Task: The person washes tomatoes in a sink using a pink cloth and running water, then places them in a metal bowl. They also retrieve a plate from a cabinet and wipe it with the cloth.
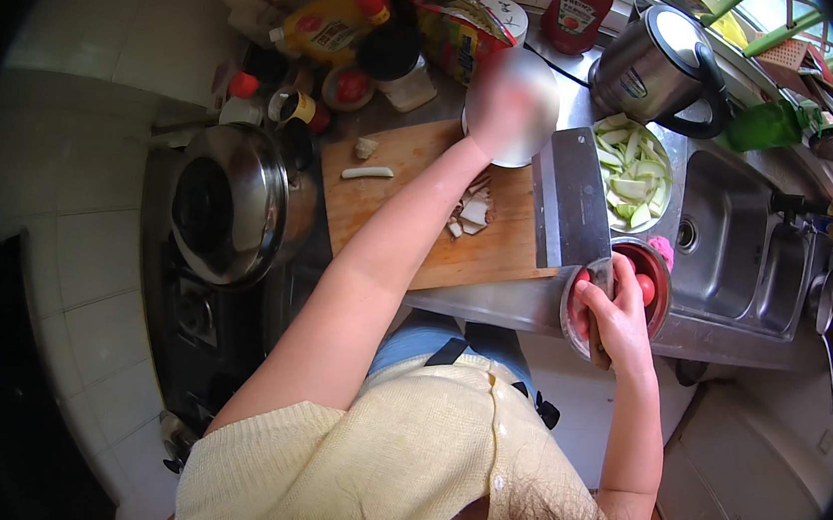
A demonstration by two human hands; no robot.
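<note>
My right hand (pixel 621 317) grips the handle of a Chinese cleaver (pixel 581 193), whose broad blade lies over the right side of a wooden cutting board (pixel 353 212). Reaching past the board's far edge, my left hand (pixel 496 121) is at a pale round dish (pixel 520 156); blurring hides its fingers and whatever they touch. Chopped white and brown pieces (pixel 475 213) lie on the board, partly behind my left forearm. Further left on it are a white stick-shaped piece (pixel 367 172) and a small pale chunk (pixel 365 148). Below the cleaver handle, a metal bowl (pixel 662 321) contains red tomatoes (pixel 644 288).
A plate of sliced green vegetable (pixel 631 179) stands between the cleaver and the steel sink (pixel 727 237). Behind it is an electric kettle (pixel 653 65). A lidded pot (pixel 230 204) sits on the stove at left. Jars, bottles and a ketchup pouch (pixel 576 12) line the back.
</note>
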